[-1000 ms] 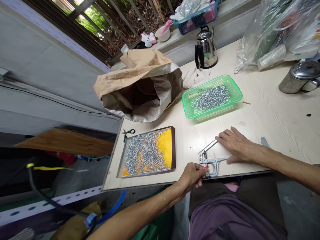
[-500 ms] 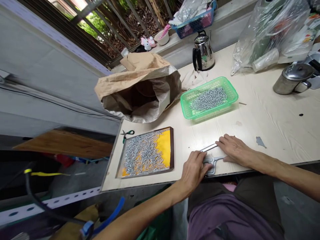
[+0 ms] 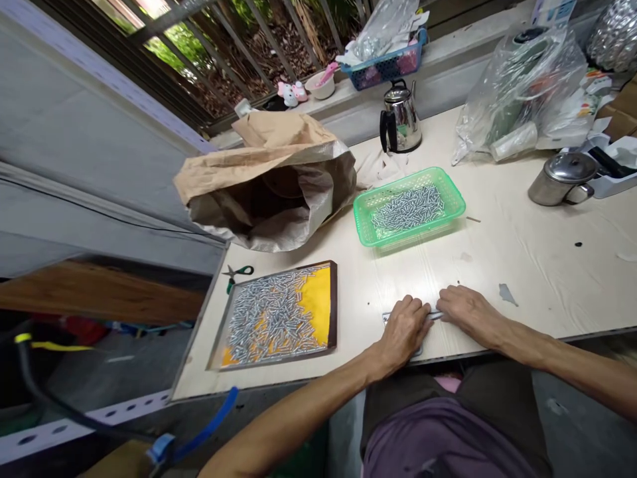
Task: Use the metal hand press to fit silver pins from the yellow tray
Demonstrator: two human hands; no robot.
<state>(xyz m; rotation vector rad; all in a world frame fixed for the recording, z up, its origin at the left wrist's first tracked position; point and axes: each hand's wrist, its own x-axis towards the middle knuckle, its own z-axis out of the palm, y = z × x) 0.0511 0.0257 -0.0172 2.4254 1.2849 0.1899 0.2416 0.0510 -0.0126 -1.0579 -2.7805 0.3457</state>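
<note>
Near the front edge of the table [image 3: 497, 252], a slim metal strip [image 3: 435, 315] lies across in front of me. My left hand [image 3: 405, 332] is closed over its left part, where a short flat end sticks out past the fingers. Under that palm a grey metal piece shows only as a small edge; the rest is hidden. My right hand [image 3: 470, 315] pinches the strip's right end, fingers together. To the left is a shallow tray [image 3: 334, 305] with a yellow bottom, full of small silver pins [image 3: 269, 318]. More such pins fill a green plastic basket [image 3: 371, 237] farther back.
Green-handled scissors [image 3: 239, 272] lie beyond the tray's left corner. A large open paper sack [image 3: 269, 159] stands at the back left. Behind the basket is a metal kettle [image 3: 401, 119]; to the right are a plastic bag [image 3: 517, 99] and a lidded metal cup [image 3: 562, 178].
My left hand has moved over the grey metal piece, covering most of it. My right hand's fingers have closed in on the strip's end, and the hands are closer together. The view has shifted slightly.
</note>
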